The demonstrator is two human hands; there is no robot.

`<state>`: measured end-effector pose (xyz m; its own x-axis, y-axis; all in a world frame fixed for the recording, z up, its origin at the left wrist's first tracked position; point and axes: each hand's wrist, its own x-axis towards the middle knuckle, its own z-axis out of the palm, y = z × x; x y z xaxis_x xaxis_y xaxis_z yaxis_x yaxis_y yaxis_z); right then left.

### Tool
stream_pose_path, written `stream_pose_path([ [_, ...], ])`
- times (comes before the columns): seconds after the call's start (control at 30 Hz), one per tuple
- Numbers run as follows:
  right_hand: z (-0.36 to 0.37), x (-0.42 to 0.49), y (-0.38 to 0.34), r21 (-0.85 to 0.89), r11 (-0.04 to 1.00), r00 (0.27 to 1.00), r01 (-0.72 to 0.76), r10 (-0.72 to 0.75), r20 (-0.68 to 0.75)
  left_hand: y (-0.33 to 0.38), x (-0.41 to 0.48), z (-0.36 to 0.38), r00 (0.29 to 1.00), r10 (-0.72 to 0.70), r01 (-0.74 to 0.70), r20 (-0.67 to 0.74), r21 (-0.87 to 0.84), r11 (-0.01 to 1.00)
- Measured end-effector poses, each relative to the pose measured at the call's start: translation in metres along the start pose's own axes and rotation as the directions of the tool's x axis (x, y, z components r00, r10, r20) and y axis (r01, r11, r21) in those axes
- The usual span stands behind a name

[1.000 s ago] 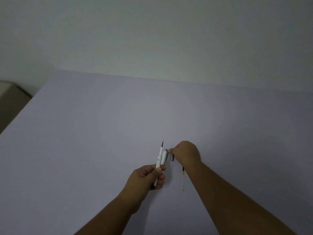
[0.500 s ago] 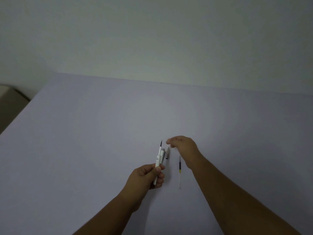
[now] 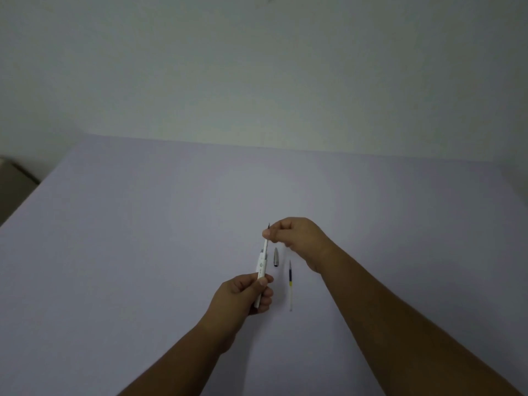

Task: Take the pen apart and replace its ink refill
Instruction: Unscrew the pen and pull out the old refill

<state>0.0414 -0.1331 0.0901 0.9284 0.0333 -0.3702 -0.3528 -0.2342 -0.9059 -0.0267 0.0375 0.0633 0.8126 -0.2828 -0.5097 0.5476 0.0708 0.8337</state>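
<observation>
My left hand grips the lower half of a white pen barrel, held upright and tilted slightly right. A thin ink refill sticks out of the barrel's top, and my right hand pinches that refill near its tip between thumb and forefinger. A small grey tip cone lies on the table just right of the barrel. Further right lies a second refill, dark at the far end, yellow-banded in the middle, clear toward me.
The work surface is a pale lilac table with a plain wall behind it. Its left edge drops off to a dark floor and a beige object at the far left.
My right hand left the grey tip cone on the table, rose and moved left, and closed on the refill sticking out of the barrel. The left hand kept holding the barrel.
</observation>
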Motion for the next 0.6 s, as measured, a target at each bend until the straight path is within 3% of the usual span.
stream_pose_path([
  [0.13, -0.019, 0.005, -0.021, 0.13, 0.99, 0.979, 0.058, -0.031, -0.204, -0.002, -0.002, 0.0, 1.0, -0.004, 0.004, 0.007, 0.022, 1.0],
  [0.3, -0.041, 0.02, -0.02, 0.267, 0.962, 0.915, 0.049, 0.064, -0.398, -0.008, -0.004, -0.003, 1.0, -0.017, 0.017, -0.008, 0.011, 1.0],
  [0.43, -0.033, 0.029, 0.016, 0.033, 0.987, 0.925, -0.155, 0.157, -0.345, -0.011, 0.0, -0.009, 0.999, -0.025, 0.025, -0.02, 0.002, 1.0],
  [0.53, -0.02, 0.037, 0.042, -0.245, 0.905, 0.92, -0.347, 0.278, -0.276, -0.011, 0.003, -0.012, 0.999, -0.023, 0.023, -0.03, -0.004, 1.0],
  [0.6, -0.011, 0.041, 0.055, -0.34, 0.843, 0.901, -0.416, 0.333, -0.277, -0.012, 0.005, -0.013, 0.999, -0.02, 0.02, -0.031, -0.002, 1.0],
])
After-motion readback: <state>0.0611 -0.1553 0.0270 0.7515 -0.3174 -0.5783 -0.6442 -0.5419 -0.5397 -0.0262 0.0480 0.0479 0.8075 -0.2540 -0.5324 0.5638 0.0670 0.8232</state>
